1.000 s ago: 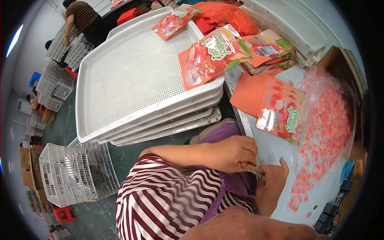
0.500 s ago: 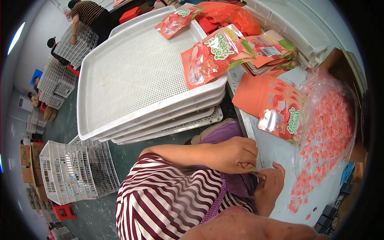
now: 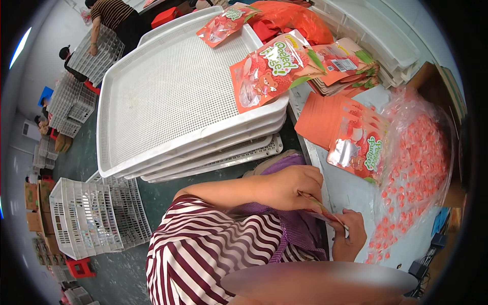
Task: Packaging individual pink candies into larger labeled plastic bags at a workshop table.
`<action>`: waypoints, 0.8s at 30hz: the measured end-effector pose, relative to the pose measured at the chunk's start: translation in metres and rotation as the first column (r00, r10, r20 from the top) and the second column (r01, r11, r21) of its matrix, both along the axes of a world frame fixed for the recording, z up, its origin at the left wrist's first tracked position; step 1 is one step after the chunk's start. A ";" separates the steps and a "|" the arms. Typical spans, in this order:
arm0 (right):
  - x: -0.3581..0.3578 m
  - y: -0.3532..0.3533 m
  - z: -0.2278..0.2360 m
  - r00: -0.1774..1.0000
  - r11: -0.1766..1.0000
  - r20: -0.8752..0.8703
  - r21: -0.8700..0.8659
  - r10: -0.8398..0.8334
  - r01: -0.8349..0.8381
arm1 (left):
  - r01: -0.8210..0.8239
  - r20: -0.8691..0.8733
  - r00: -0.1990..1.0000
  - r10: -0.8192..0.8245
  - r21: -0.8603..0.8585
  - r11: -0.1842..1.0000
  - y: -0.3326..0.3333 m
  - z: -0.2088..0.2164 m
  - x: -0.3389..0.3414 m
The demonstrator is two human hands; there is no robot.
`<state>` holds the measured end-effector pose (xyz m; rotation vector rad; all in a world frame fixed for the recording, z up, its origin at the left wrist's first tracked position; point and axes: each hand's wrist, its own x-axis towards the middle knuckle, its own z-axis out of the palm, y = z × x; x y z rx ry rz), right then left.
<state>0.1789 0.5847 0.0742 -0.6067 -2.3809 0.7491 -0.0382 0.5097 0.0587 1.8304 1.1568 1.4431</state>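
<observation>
My left hand (image 3: 297, 187) reaches in from the left above my lap, its fingers curled round one end of a pouch. That pouch (image 3: 330, 216) is seen nearly edge-on, a thin strip of pink and green, most of it hidden by my hands. Its other end is pinched in my right hand (image 3: 351, 235). Beyond them on the white table lies a fanned stack of flat pink pouches (image 3: 356, 145) printed with fruit and a bear. A clear plastic bag (image 3: 417, 157) full of small red-and-white wrapped pieces spreads beside the stack, some pieces near my right hand.
White perforated trays (image 3: 173, 91) are stacked to the left, with a filled pouch (image 3: 274, 71) and a smaller-looking pouch (image 3: 226, 25) on top. More pouches (image 3: 343, 66) pile behind. White baskets (image 3: 91, 218) stand on the green floor. A person (image 3: 114, 20) bends over crates far left.
Both hands have shifted slightly, the left one a little up and left. More of the pouch between them now shows, as a longer strip.
</observation>
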 end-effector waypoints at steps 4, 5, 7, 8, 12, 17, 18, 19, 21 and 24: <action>0.004 0.003 -0.003 0.985 0.960 -0.161 -0.278 -0.064 0.017 | 0.005 -0.012 1.000 -0.005 0.000 1.000 0.000 0.003 -0.008; 0.005 0.003 -0.003 0.988 0.960 -0.152 -0.279 -0.034 -0.010 | -0.007 -0.031 1.000 0.006 -0.001 1.000 -0.001 0.004 -0.010; 0.006 0.002 -0.001 0.975 0.955 -0.212 -0.298 -0.070 0.004 | 0.001 -0.013 1.000 -0.001 -0.038 0.999 -0.002 0.010 -0.013; 0.007 0.001 0.001 0.957 0.949 -0.270 -0.315 -0.109 0.020 | 0.012 0.006 1.000 -0.011 -0.073 0.997 -0.002 0.012 -0.016; 0.011 0.004 0.005 0.891 0.951 -0.404 -0.296 -0.206 0.086 | 0.196 0.107 0.979 -0.174 -0.247 0.949 0.000 0.008 -0.036; -0.005 0.006 0.007 0.817 0.941 -0.576 -0.289 -0.022 -0.179 | 0.480 0.315 0.877 -0.364 -0.604 0.636 -0.008 -0.016 -0.023; -0.003 0.005 0.012 0.830 0.930 -0.558 -0.310 -0.009 -0.198 | 0.429 0.222 0.903 -0.368 -0.529 0.733 -0.010 -0.012 -0.023; -0.002 0.004 0.010 0.828 0.931 -0.560 -0.308 -0.014 -0.193 | 0.374 0.129 0.926 -0.354 -0.439 0.817 -0.014 -0.004 -0.022; 0.009 0.001 0.001 0.711 0.834 -0.633 -0.539 -0.306 -0.120 | 0.263 0.160 0.964 -0.211 -0.471 0.842 -0.028 0.028 -0.026; 0.021 0.021 -0.010 0.758 0.929 -0.609 -0.370 -0.233 -0.011 | -0.191 0.195 0.923 0.333 -0.519 0.833 -0.049 0.082 -0.044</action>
